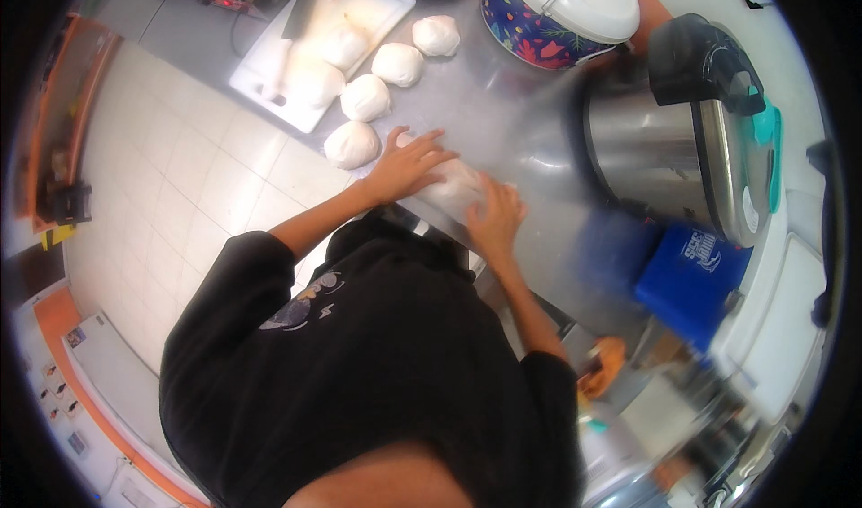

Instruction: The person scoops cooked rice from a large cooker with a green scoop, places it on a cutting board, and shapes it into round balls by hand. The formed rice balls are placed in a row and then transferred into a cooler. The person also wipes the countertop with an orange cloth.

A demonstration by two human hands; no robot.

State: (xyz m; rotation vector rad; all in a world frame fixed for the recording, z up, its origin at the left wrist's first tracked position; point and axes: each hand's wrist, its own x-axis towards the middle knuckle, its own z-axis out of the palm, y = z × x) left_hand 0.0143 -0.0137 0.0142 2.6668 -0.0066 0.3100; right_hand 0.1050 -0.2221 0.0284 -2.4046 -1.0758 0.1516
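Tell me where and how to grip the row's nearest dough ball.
Probably cup the dough ball low around its round left and right sides, coming from above on the body's side: its top is uncovered, while another ball sits close on its far side.

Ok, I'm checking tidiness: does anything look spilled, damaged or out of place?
Nothing plainly stands out: the pale dough-like balls beside the white board look whole, and no spill shows around the pale roll under the left hand and right hand. Glare and blur hide finer details.
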